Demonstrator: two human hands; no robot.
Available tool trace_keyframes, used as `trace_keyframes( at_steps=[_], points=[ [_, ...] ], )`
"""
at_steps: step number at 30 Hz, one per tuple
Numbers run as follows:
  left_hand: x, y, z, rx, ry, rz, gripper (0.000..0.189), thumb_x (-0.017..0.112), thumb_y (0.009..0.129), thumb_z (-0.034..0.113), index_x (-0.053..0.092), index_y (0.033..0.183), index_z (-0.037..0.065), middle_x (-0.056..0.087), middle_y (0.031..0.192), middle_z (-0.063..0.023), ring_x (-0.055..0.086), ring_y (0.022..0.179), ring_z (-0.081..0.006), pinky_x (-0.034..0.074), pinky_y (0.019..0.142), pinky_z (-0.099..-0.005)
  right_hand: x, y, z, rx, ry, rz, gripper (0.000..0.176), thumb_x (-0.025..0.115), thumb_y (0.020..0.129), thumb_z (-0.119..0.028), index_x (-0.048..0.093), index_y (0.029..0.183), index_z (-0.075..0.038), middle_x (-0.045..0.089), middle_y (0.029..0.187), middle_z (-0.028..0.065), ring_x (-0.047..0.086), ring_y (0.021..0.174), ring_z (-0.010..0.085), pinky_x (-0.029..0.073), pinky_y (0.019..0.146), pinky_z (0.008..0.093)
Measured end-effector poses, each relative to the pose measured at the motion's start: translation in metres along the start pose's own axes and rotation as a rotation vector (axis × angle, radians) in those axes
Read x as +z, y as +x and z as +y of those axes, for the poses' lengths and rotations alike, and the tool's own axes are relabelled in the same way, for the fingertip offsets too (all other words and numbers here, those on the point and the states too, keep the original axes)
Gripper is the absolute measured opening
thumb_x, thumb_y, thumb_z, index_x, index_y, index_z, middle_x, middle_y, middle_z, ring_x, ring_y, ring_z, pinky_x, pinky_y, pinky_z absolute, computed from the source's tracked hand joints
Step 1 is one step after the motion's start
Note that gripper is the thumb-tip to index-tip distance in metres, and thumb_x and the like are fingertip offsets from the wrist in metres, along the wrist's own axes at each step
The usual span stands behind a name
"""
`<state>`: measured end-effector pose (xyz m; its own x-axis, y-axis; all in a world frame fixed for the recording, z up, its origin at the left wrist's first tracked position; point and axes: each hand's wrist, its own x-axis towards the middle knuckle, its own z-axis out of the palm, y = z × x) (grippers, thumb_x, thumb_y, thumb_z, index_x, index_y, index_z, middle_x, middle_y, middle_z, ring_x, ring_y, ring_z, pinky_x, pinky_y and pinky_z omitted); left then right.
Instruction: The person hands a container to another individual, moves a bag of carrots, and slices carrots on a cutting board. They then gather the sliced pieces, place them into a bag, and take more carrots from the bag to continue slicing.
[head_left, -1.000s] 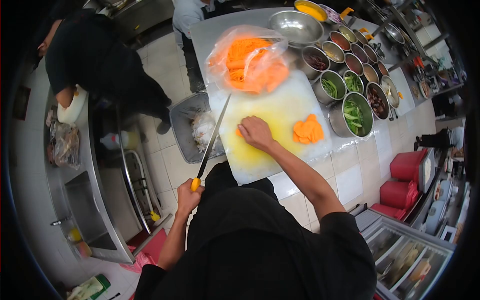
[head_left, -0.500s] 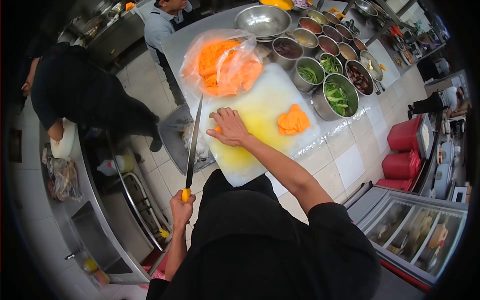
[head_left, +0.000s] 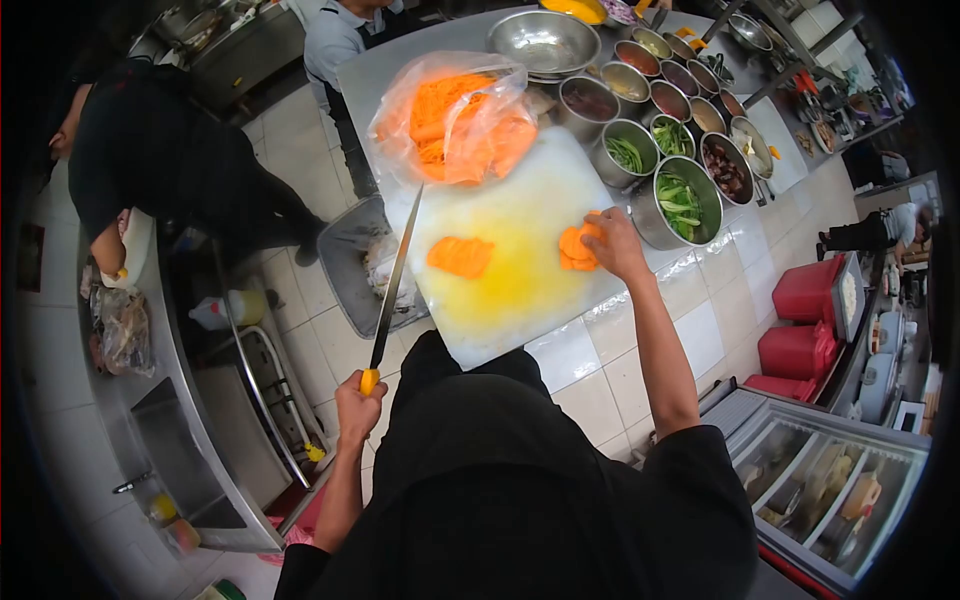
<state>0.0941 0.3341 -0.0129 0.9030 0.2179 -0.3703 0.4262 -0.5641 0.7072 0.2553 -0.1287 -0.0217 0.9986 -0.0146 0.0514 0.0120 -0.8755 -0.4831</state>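
Note:
My left hand (head_left: 360, 408) is closed around the yellow handle of a long knife (head_left: 394, 290). Its blade points away from me along the left side of the white, yellow-stained cutting board (head_left: 480, 338). On the board's right side, the fingers of my right hand (head_left: 614, 246) are closed over a small stack of orange carrot slices (head_left: 573, 250). A second spread of carrot slices (head_left: 460, 257) lies flat on the left of the board. Behind the board sits a clear plastic bag (head_left: 510, 90) filled with shredded carrot (head_left: 440, 115).
Several metal containers of cut vegetables (head_left: 682, 205) crowd the table's right side, near a wide steel bowl (head_left: 545, 42). A grey bin (head_left: 345, 262) stands left of the board. Co-workers (head_left: 165, 165) stand at left and beyond the table. Red bins (head_left: 800, 292) are at right.
My right hand has moved off the left carrot slices, across to the stack on the right, and closed on it. The left slices now lie uncovered. The knife stays in my left hand.

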Motion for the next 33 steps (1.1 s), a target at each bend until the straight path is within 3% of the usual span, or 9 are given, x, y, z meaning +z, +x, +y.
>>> trace_keyframes(
  at_steps=[4,7,10,12,15,16,18,25,33],
  points=[
    [0.007,-0.001,0.006,0.018,0.007,-0.002,0.018,0.067,0.075,0.011,0.061,0.081,-0.004,0.056,0.063,-0.0125,0.050,0.058,-0.0180,0.042,0.056,-0.0336,0.003,-0.007,0.003,-0.068,0.092,0.078,0.031,0.074,0.075,-0.011,0.067,0.105,-0.006,0.059,0.107,0.0120,0.056,0.103,0.0331,0.047,0.086,0.0412],
    [0.011,-0.001,0.010,0.007,-0.009,0.002,0.018,0.067,0.075,0.011,0.061,0.081,-0.004,0.057,0.063,-0.0119,0.050,0.058,-0.0172,0.042,0.056,-0.0333,0.004,-0.005,0.005,-0.016,0.238,0.080,0.030,0.075,0.073,-0.007,0.068,0.103,-0.006,0.060,0.099,0.0121,0.059,0.092,0.0307,0.048,0.080,0.0378],
    [0.013,-0.002,0.011,0.003,-0.024,-0.001,0.017,0.067,0.075,0.011,0.061,0.081,-0.004,0.057,0.063,-0.0110,0.050,0.058,-0.0163,0.042,0.057,-0.0328,0.003,-0.004,0.015,0.071,0.298,0.010,0.025,0.073,0.077,-0.006,0.068,0.101,-0.005,0.064,0.090,0.0096,0.061,0.080,0.0231,0.049,0.074,0.0340],
    [0.014,-0.004,0.015,0.013,-0.026,0.000,0.017,0.066,0.076,0.011,0.061,0.081,-0.004,0.057,0.063,-0.0105,0.050,0.058,-0.0159,0.042,0.056,-0.0325,-0.001,-0.001,0.022,0.109,0.559,0.012,0.020,0.070,0.081,-0.005,0.068,0.101,-0.004,0.067,0.087,0.0062,0.059,0.073,0.0157,0.049,0.071,0.0303],
    [0.014,-0.008,0.020,0.014,-0.010,0.021,0.016,0.066,0.076,0.011,0.062,0.081,-0.003,0.057,0.064,-0.0098,0.050,0.058,-0.0155,0.041,0.056,-0.0319,-0.008,0.009,0.014,0.098,0.771,-0.117,0.018,0.068,0.084,-0.004,0.068,0.102,-0.003,0.068,0.090,0.0054,0.058,0.077,0.0137,0.048,0.073,0.0290],
    [0.015,-0.008,0.021,-0.004,-0.031,0.009,0.016,0.066,0.076,0.011,0.062,0.081,-0.003,0.057,0.064,-0.0095,0.050,0.058,-0.0153,0.041,0.056,-0.0317,-0.007,0.011,0.005,0.093,0.778,-0.124,0.018,0.068,0.084,-0.004,0.068,0.102,-0.003,0.068,0.090,0.0054,0.058,0.077,0.0137,0.048,0.073,0.0290],
    [0.017,-0.007,0.018,-0.014,-0.049,-0.006,0.016,0.067,0.076,0.011,0.062,0.081,-0.003,0.057,0.063,-0.0086,0.049,0.058,-0.0148,0.041,0.056,-0.0313,-0.001,0.016,-0.036,-0.132,0.583,-0.337,0.022,0.069,0.082,-0.002,0.068,0.104,-0.004,0.067,0.091,0.0065,0.057,0.079,0.0151,0.048,0.075,0.0288],
    [0.017,-0.010,0.023,0.006,-0.035,0.000,0.017,0.067,0.076,0.012,0.062,0.081,-0.003,0.056,0.062,-0.0091,0.049,0.057,-0.0153,0.041,0.056,-0.0322,0.079,0.036,-0.094,-0.165,0.612,-0.561,0.022,0.077,0.069,0.002,0.063,0.086,-0.001,0.061,0.077,0.0056,0.057,0.076,0.0169,0.048,0.071,0.0303],
    [0.021,-0.012,0.013,-0.002,-0.044,0.013,0.017,0.067,0.077,0.013,0.063,0.083,-0.003,0.055,0.061,-0.0100,0.049,0.056,-0.0157,0.041,0.055,-0.0332,0.084,0.027,-0.103,-0.219,0.399,-0.398,0.024,0.075,0.069,-0.005,0.064,0.090,-0.005,0.065,0.087,0.0116,0.063,0.082,0.0306,0.051,0.075,0.0381]
  ],
)
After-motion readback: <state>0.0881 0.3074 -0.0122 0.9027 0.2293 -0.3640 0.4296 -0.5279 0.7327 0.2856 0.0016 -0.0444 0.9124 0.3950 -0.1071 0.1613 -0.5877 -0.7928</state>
